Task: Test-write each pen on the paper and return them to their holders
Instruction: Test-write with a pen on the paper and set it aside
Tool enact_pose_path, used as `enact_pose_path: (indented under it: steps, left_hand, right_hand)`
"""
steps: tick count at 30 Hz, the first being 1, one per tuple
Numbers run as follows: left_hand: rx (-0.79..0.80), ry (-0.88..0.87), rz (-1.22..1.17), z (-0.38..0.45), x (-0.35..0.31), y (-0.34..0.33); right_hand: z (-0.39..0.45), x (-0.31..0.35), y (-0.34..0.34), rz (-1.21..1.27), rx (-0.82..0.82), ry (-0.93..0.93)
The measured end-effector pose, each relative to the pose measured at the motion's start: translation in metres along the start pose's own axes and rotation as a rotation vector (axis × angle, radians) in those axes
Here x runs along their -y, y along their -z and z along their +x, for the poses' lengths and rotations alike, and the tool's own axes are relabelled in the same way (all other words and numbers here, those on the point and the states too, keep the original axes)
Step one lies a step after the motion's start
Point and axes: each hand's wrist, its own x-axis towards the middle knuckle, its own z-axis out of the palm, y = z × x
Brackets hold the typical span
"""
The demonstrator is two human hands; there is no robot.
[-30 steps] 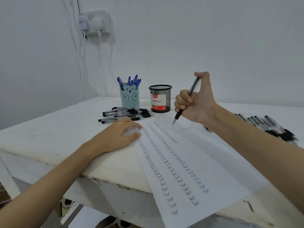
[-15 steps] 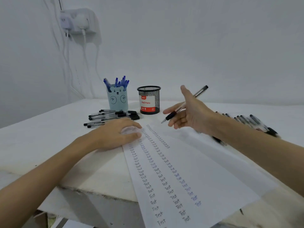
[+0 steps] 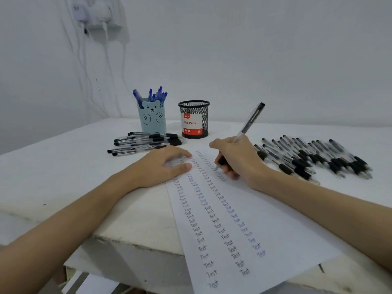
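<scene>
A white paper sheet (image 3: 265, 225) with three columns of handwritten "Test" lies across the table's front edge. My right hand (image 3: 237, 160) grips a black pen (image 3: 250, 122) in a writing hold, its tip touching the paper near the top of the third column. My left hand (image 3: 161, 166) lies flat on the sheet's upper left corner, fingers straight. A blue bear-face holder (image 3: 152, 119) holds several blue pens. Beside it stands a black mesh holder (image 3: 195, 119) with a red "Ball Pens" label, no pens showing above its rim.
Several black pens (image 3: 146, 143) lie in a pile left of the holders' front. A larger row of black pens (image 3: 314, 158) lies at the right. The white table (image 3: 63, 166) has a chipped front edge. A wall socket with cables (image 3: 99, 15) hangs at the back left.
My right hand turned the pen from a loose raised hold into a writing grip and lowered its tip onto the paper. My left hand stayed on the sheet.
</scene>
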Motion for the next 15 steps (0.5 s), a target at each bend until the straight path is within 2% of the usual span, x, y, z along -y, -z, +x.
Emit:
enact_pose_path:
  steps: [8, 15]
  left_hand:
    - [-0.012, 0.021, -0.005, -0.0026, -0.0008, -0.0007]
    - [-0.012, 0.022, 0.013, -0.0025, -0.0016, 0.0009]
  right_hand:
    - [-0.0028, -0.0065, 0.0072, -0.12, -0.01, 0.089]
    - [-0.0014, -0.0022, 0.0091, -0.053, 0.023, 0.018]
